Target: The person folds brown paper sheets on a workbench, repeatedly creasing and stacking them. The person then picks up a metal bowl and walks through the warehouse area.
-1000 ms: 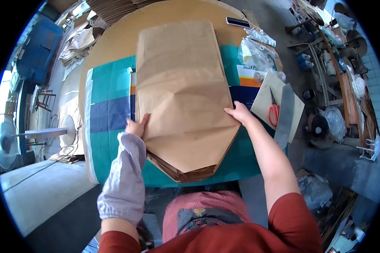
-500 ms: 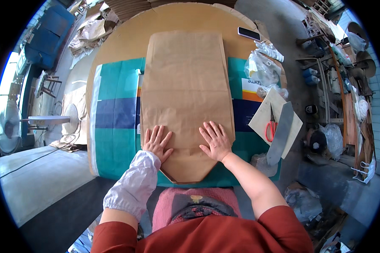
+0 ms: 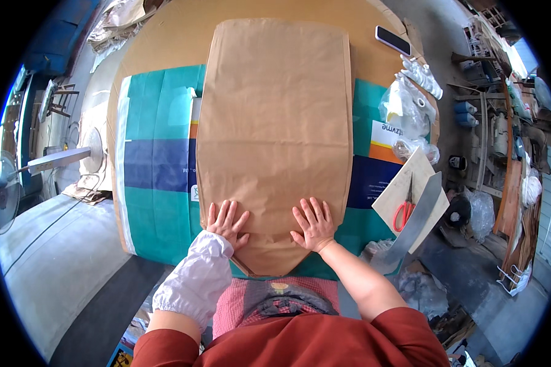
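Note:
A stack of large brown paper bags (image 3: 275, 122) lies flat in front of me, its near end tapering between two slanted corners. My left hand (image 3: 228, 223) presses flat on the near left part of the paper, fingers spread. On the near right part rests my right hand (image 3: 314, 225), palm down with its fingers apart. Neither hand grips anything. A white sleeve cover (image 3: 193, 275) wraps my left forearm; my right forearm is bare. Beneath the brown paper lies a green and navy printed sheet (image 3: 156, 208), partly hidden by it.
On the right, red-handled scissors (image 3: 404, 214) and a long grey metal blade (image 3: 416, 223) lie on a pale board (image 3: 392, 199). Clear plastic bags (image 3: 410, 107) and a phone (image 3: 392, 40) sit behind them on the round table (image 3: 159, 46). A fan (image 3: 92, 150) stands at left.
The view has shifted, so the table and paper appear nearer and larger. Both hands remain flat on the brown paper, at nearly the same spots.

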